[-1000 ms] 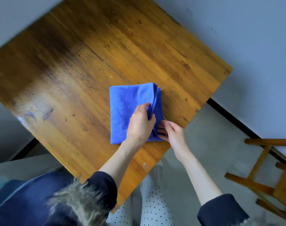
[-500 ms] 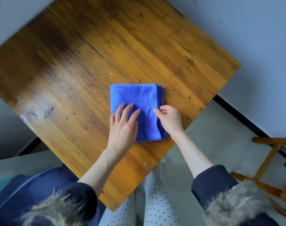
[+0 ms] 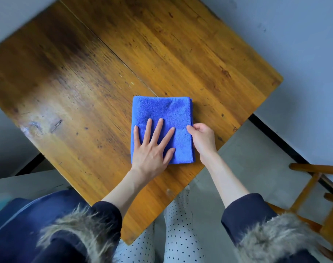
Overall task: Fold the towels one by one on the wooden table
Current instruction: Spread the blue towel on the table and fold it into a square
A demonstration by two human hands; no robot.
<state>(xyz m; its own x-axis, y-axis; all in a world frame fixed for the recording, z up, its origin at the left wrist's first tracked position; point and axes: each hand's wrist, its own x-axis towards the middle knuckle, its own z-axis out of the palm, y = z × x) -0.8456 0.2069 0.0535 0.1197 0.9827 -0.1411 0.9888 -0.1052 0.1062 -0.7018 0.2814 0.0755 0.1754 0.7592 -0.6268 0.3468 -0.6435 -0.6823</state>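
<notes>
A blue towel (image 3: 163, 112) lies folded into a small rectangle on the wooden table (image 3: 97, 76), near the table's right front edge. My left hand (image 3: 152, 147) rests flat on the towel's near half, fingers spread. My right hand (image 3: 201, 139) is curled at the towel's right edge, thumb and fingers pinching the stacked layers there. No other towel is in view.
A wooden chair (image 3: 317, 188) stands on the grey floor at the right. The table's corner points toward my legs at the bottom. A blue object (image 3: 2, 221) sits at the lower left. Grey wall runs behind the table.
My left hand has moved from gripping the towel's right edge to lying flat and spread on top. My right hand has come up against the right edge. The towel now lies flatter.
</notes>
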